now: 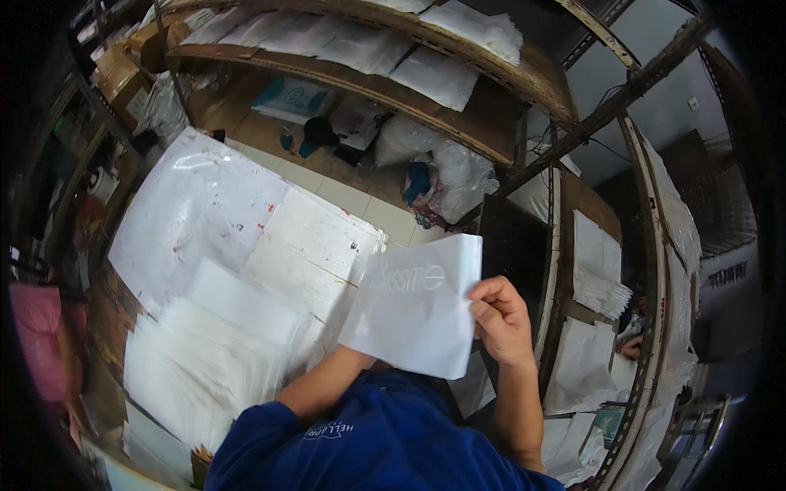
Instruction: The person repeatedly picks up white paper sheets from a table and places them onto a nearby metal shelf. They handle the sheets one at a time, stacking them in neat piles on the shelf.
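Sheet (413,327) extends leftward from the right hand (503,321), fingers clamped on its edge; left hand's grip, hidden behind it, cannot be told.

Look at the cloudy white plastic sheet (409,327) in front of you. It has pale, thin letters (413,280) in a row across its upper part. The first ones are faint, and the last ones are easier to see. Your blue shirt (401,434) has writing too: small white letters (327,430) in a slanted line on the front. Under the long shelf (327,65), a teal and white packet (291,100) has a print that is too small for you to read. You can also see little red marks (266,214) on the white board (176,213), but you can't tell if they are letters.
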`<act>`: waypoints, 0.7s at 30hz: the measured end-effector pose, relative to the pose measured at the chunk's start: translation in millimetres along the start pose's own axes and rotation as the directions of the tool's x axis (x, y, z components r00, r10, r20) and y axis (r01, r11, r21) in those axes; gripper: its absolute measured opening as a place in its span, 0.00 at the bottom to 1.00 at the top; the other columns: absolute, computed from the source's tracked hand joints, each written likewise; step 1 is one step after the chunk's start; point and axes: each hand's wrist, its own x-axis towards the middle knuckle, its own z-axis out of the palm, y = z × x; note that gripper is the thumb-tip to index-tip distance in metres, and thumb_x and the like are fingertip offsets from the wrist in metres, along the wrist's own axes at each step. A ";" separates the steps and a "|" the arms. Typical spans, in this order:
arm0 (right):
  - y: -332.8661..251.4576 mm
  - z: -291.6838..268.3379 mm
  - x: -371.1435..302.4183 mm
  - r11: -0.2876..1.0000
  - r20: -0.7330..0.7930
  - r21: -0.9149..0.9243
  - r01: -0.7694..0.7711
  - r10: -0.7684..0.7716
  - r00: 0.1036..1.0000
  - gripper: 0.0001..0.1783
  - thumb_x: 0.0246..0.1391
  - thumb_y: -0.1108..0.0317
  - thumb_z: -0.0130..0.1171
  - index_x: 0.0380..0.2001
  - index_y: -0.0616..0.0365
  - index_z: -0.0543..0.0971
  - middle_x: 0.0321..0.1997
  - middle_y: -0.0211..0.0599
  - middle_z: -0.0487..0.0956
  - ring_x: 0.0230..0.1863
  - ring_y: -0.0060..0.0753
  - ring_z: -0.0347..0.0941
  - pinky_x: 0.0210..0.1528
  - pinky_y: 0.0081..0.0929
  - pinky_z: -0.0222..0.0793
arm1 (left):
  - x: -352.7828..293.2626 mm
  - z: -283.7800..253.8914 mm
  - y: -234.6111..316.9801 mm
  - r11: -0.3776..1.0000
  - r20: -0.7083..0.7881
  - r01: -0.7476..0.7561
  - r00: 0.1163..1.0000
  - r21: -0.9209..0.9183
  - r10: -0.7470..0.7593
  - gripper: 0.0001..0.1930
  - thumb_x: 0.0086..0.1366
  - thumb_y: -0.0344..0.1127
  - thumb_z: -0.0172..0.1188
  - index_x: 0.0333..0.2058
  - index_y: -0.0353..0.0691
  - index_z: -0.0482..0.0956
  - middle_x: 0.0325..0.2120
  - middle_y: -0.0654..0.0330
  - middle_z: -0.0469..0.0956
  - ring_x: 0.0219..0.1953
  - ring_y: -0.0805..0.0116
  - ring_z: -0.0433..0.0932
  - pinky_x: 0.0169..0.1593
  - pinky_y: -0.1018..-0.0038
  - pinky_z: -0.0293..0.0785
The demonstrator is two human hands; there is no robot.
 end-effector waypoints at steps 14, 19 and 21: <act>67.9 -31.1 -26.7 0.966 -0.095 -0.229 -0.117 0.097 0.991 0.03 0.60 0.74 0.50 0.36 0.57 0.73 0.27 0.21 0.70 0.22 0.10 0.60 0.24 0.11 0.58 | -34.8 -29.9 -24.5 0.469 0.028 0.190 0.943 -0.863 -0.332 0.22 0.69 0.45 0.48 0.55 0.36 0.68 0.48 0.55 0.73 0.50 0.64 0.73 0.53 0.69 0.71; 69.9 -26.3 -39.9 0.961 -0.062 -0.260 -0.091 0.078 0.995 0.03 0.60 0.75 0.50 0.36 0.58 0.73 0.27 0.21 0.70 0.22 0.09 0.60 0.24 0.11 0.58 | -63.0 -32.3 -15.9 0.455 0.016 0.171 0.946 -0.874 -0.324 0.23 0.69 0.46 0.47 0.55 0.36 0.68 0.49 0.54 0.73 0.51 0.63 0.73 0.54 0.69 0.69; 70.4 -25.6 -49.0 0.958 -0.047 -0.273 -0.084 0.074 0.996 0.03 0.60 0.75 0.50 0.36 0.58 0.73 0.27 0.21 0.70 0.22 0.10 0.60 0.24 0.11 0.58 | -74.6 -33.5 -11.3 0.454 0.007 0.158 0.949 -0.877 -0.317 0.23 0.70 0.46 0.46 0.56 0.36 0.67 0.49 0.54 0.73 0.51 0.63 0.72 0.55 0.68 0.69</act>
